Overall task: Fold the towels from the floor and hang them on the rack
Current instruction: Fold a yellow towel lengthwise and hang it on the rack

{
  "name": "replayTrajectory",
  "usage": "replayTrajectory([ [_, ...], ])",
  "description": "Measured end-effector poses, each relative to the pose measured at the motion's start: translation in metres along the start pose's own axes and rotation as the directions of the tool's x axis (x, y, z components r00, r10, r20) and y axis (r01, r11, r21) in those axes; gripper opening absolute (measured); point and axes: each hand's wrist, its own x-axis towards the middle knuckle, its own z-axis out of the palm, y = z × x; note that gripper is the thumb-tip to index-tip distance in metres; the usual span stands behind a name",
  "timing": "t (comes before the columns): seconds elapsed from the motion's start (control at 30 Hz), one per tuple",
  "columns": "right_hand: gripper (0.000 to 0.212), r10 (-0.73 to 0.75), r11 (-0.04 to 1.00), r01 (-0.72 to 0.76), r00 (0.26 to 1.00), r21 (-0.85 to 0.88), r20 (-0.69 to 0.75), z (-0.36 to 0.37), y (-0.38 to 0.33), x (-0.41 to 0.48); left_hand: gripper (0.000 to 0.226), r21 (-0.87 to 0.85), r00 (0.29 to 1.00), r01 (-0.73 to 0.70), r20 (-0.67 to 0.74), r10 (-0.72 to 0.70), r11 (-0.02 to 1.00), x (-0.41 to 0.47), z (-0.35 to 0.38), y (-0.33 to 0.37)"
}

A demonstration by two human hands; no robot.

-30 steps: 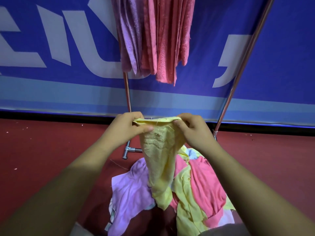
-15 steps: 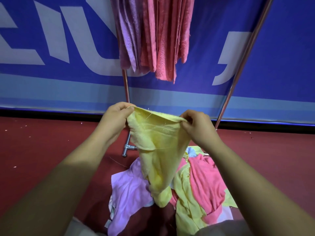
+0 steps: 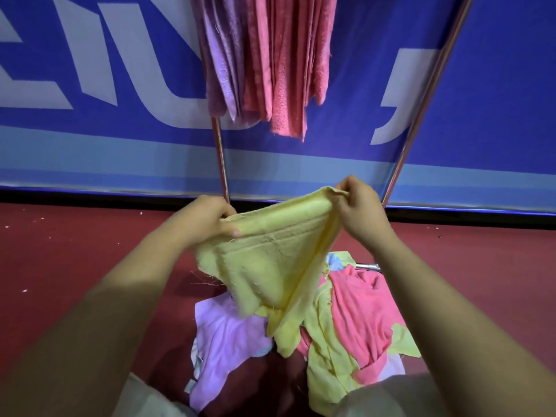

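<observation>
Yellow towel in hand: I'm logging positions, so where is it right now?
In the head view the yellow towel hangs at centre, top edge gripped by the left hand and right hand, above the floor pile and below the hung towels.

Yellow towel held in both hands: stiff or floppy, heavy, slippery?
Likely floppy: the yellow towel sags and drapes between the left hand and right hand. Probably light: pinches at its top edge carry it. Its nubby, frayed weave looks unlikely to slip.
</observation>
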Motion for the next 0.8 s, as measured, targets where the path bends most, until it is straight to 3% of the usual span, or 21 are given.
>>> replayTrajectory([
  [0.07, 0.007, 0.011, 1.000, -0.013, 0.993, -0.011, -0.114, -0.003, 0.006, 0.004, 0.015, 0.102, 0.999, 0.008, 0.049, -0.013, 0.995, 0.002, 0.002, -0.007],
  [0.2, 0.015, 0.086, 0.996, -0.083, 0.976, 0.024, -0.200, -0.010, 0.015, 0.006, 0.018, 0.090, 0.986, 0.107, 0.116, -0.117, 0.990, 0.000, 0.009, -0.016],
  [0.3, 0.017, 0.132, 0.991, -0.126, 0.967, 0.043, -0.216, -0.013, 0.016, 0.004, 0.029, -0.111, 0.982, 0.131, 0.148, -0.114, 0.985, -0.002, 0.013, -0.014],
  [0.37, 0.014, 0.148, 0.988, -0.133, 0.966, 0.081, -0.212, -0.014, 0.016, 0.004, 0.021, -0.326, 0.994, 0.097, 0.082, -0.074, 0.940, -0.002, 0.011, -0.005],
  [0.43, 0.012, 0.166, 0.977, -0.138, 0.971, 0.161, -0.173, -0.012, 0.014, 0.004, 0.002, -0.558, 0.998, 0.038, -0.017, -0.058, 0.829, -0.003, 0.004, 0.009],
  [0.53, 0.015, 0.205, 0.941, -0.170, 0.975, 0.294, -0.091, -0.008, 0.010, 0.004, 0.022, -0.862, 1.000, -0.019, -0.005, 0.029, 0.507, -0.010, -0.006, 0.033],
  [0.6, 0.019, 0.176, 0.927, -0.150, 0.983, 0.344, -0.047, -0.005, 0.005, 0.001, 0.020, -0.924, 0.994, -0.023, 0.018, 0.104, 0.381, -0.015, -0.007, 0.044],
  [0.63, 0.017, 0.158, 0.922, -0.136, 0.987, 0.362, -0.032, -0.005, 0.002, -0.001, 0.018, -0.932, 0.990, -0.027, 0.025, 0.139, 0.361, -0.016, -0.005, 0.047],
  [0.73, 0.008, 0.107, 0.911, -0.116, 0.993, 0.397, 0.044, -0.001, -0.006, -0.007, 0.025, -0.890, 0.959, -0.069, 0.064, 0.275, 0.450, -0.016, 0.000, 0.047],
  [0.8, 0.016, 0.080, 0.902, -0.112, 0.992, 0.418, 0.094, 0.001, -0.009, -0.009, 0.035, -0.869, 0.947, -0.068, 0.099, 0.307, 0.491, -0.015, 0.003, 0.047],
])
